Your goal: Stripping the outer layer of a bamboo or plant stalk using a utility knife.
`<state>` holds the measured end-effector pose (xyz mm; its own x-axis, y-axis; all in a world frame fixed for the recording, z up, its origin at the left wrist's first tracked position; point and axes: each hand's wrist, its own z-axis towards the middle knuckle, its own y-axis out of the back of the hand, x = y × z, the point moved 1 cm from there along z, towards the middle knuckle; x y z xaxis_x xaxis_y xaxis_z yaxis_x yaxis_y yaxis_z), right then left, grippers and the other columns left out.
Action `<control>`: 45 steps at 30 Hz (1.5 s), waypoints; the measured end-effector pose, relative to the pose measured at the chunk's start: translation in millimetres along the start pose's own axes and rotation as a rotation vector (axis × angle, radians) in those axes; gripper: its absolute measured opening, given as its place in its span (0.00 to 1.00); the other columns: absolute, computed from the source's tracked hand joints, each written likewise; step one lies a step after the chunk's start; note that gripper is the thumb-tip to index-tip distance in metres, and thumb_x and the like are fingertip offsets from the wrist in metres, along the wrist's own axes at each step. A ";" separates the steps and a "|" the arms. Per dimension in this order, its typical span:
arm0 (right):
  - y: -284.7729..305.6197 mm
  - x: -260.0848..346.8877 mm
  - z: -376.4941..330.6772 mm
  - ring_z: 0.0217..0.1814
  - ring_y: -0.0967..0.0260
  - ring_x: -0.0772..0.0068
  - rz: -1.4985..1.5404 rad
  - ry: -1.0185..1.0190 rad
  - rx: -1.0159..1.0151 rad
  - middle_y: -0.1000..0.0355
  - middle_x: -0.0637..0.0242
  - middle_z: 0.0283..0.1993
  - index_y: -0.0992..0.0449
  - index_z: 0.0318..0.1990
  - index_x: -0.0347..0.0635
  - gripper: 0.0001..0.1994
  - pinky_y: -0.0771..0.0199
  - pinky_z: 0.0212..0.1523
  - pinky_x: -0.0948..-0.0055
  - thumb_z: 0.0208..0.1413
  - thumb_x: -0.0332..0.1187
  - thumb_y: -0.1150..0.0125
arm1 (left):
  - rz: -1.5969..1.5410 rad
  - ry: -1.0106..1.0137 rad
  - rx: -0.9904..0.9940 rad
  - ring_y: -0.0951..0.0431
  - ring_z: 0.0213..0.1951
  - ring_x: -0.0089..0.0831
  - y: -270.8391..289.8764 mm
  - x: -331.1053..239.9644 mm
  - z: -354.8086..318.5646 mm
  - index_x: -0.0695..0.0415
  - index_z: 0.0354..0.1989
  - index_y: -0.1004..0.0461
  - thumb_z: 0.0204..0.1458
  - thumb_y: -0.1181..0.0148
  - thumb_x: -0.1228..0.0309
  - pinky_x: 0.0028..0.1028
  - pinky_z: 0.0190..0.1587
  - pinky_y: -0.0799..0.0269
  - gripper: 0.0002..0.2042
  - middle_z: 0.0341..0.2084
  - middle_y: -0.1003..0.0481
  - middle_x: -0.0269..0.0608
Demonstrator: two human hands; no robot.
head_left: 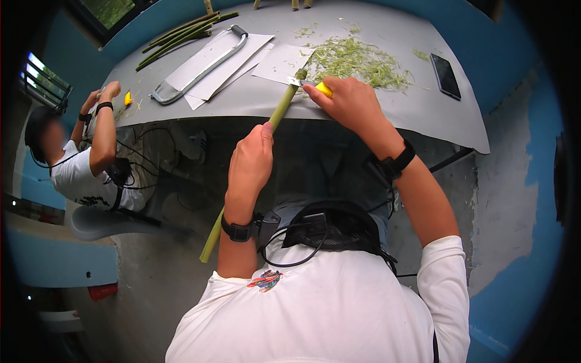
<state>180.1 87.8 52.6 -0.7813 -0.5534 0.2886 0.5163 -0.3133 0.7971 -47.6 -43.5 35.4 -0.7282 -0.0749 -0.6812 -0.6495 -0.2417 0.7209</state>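
**Head view: stalk held at table edge, blade at its top end**

Head view, looking down. Your left hand [251, 160] is closed around a long green stalk [279, 114] partway along its length; the stalk runs diagonally, its lower end below your wrist, its upper end resting on the edge of the grey table [423, 115]. Your right hand [351, 103] grips a yellow-handled knife [321, 88], blade laid against the stalk's top end. Green shavings [357, 60] lie heaped just beyond that hand. Sheets of white paper [218, 66] sit left of the shavings, a hacksaw [200, 66] on them. More green stalks [181, 33] lie at the far left edge. A dark phone [446, 75] lies right. Another person [85, 163] works at the table's left end.
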 end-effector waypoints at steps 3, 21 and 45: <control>-2.2 2.0 -1.4 0.28 0.17 0.44 -0.060 -0.024 -0.031 0.21 0.52 0.23 0.19 0.28 0.42 0.34 0.18 0.30 0.50 0.71 0.67 0.39 | -0.026 -0.004 0.011 0.22 0.32 0.51 -2.1 9.2 2.5 0.64 0.39 0.25 0.82 0.58 0.48 0.44 0.41 0.26 0.30 0.26 0.25 0.51; 3.9 6.1 -8.7 0.27 0.20 0.41 0.008 0.036 -0.037 0.22 0.52 0.23 0.22 0.31 0.41 0.32 0.23 0.28 0.46 0.74 0.64 0.39 | -0.089 0.001 0.058 0.25 0.30 0.39 3.4 17.1 6.2 0.64 0.37 0.26 0.83 0.58 0.47 0.39 0.39 0.27 0.31 0.25 0.27 0.45; -0.9 14.9 -6.1 0.28 0.16 0.49 -0.152 -0.154 -0.125 0.20 0.58 0.25 0.21 0.34 0.45 0.28 0.17 0.30 0.53 0.72 0.63 0.36 | -0.337 0.062 0.217 0.34 0.26 0.19 9.0 37.9 11.1 0.56 0.35 0.27 0.80 0.57 0.39 0.26 0.29 0.36 0.32 0.24 0.32 0.28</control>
<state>170.1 75.1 53.0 -0.8926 -0.3713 0.2559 0.4208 -0.4820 0.7685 -83.5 -37.8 17.5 -0.4564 -0.0863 -0.8856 -0.8854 -0.0538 0.4616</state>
